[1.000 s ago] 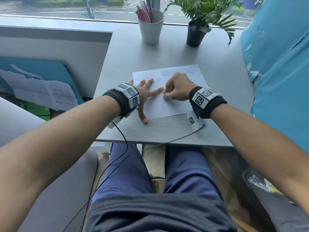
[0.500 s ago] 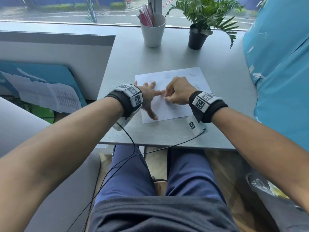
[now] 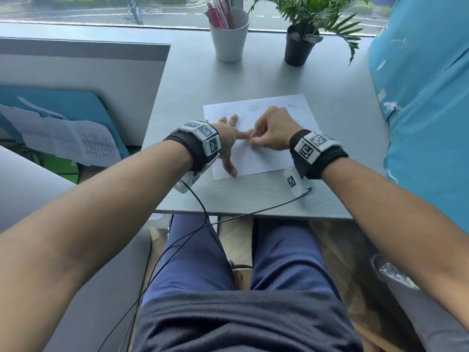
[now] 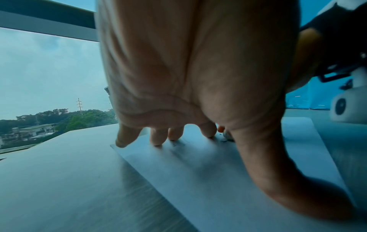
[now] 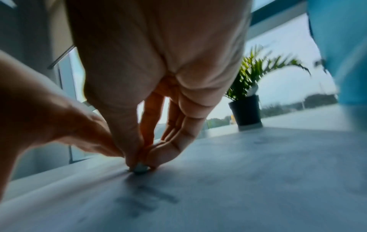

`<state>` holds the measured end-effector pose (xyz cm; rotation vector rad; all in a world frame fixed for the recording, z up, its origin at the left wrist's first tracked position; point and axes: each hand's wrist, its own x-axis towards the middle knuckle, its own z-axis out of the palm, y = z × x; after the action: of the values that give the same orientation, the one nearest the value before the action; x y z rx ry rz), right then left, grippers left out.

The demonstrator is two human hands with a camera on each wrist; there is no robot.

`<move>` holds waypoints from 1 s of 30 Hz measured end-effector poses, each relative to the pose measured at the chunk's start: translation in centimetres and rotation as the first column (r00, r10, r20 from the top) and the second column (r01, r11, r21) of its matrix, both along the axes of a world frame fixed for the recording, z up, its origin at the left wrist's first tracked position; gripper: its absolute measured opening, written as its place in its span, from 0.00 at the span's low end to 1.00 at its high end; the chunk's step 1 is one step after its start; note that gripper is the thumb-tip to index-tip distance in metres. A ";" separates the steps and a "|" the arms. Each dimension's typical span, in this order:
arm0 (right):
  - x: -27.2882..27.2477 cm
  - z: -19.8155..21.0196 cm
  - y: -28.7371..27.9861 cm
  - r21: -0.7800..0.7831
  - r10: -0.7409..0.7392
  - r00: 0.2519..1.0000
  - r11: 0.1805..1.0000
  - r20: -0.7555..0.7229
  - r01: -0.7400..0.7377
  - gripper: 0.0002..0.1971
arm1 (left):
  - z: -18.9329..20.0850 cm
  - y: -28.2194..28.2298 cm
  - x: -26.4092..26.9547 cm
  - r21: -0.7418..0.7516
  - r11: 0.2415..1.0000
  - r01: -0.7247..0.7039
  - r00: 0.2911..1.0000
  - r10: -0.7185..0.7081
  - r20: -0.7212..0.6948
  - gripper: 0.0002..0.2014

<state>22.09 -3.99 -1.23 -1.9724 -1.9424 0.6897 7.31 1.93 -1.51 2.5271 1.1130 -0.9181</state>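
Observation:
A white sheet of paper [image 3: 281, 107] with faint pencil marks lies on the grey table [image 3: 253, 196]. My left hand [image 3: 228, 139] rests on the sheet's left part with fingers spread and straight; the fingertips [image 4: 157, 142] press the paper [image 4: 198, 172]. My right hand [image 3: 257, 142] sits just right of the left index finger. Its thumb and fingers pinch a small grey-white object, perhaps an eraser [image 5: 140, 168], and hold it down on the paper [image 5: 228, 172]. The left wrist view shows this object [image 4: 226, 136] only partly, behind the thumb.
At the back of the table, by the window, stand a white cup of pens [image 3: 229, 41] and a potted plant [image 3: 299, 47]. A blue cover [image 3: 421, 97] borders the table's right side and a grey partition [image 3: 83, 62] its left. Black cables [image 3: 203, 219] hang over the front edge.
The right hand's pinched fingertips have shifted slightly on the sheet, staying beside the left index finger. The left hand stays spread on the paper. The head view has moved a little.

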 end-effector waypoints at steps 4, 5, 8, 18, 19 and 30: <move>-2.1 -0.3 -1.2 -0.065 0.168 0.986 0.984 0.002 -0.168 0.05 | 0.1 0.0 -0.2 0.017 1.000 0.009 1.000 -0.009 -0.004 0.63; -1.8 -0.2 -1.1 -0.070 0.166 0.986 0.984 0.010 -0.165 0.05 | 0.1 -0.1 -0.2 0.015 1.000 0.012 1.000 -0.012 -0.007 0.63; 0.2 0.2 0.0 -0.022 0.010 1.000 1.000 0.008 -0.010 0.04 | 0.3 -0.2 -0.2 0.010 1.000 0.011 1.000 -0.011 -0.021 0.65; -0.3 -0.2 -1.0 -0.019 0.042 0.999 0.999 -0.005 -0.042 0.05 | 0.4 -0.4 -0.1 0.014 1.000 0.009 1.000 -0.009 -0.026 0.66; -0.9 -0.3 -1.4 -0.041 0.112 0.994 0.993 -0.004 -0.112 0.04 | 0.5 -0.3 -0.1 0.016 1.000 0.009 1.000 -0.009 -0.026 0.65; -0.1 -0.1 -1.5 -0.051 0.107 0.994 0.993 0.010 -0.107 0.04 | 0.8 -0.6 0.0 0.001 1.000 0.013 0.999 -0.013 -0.032 0.66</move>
<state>21.94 -5.52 -1.28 -1.9172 -2.0704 0.7625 7.34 1.37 -0.71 2.5323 1.1078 -0.9652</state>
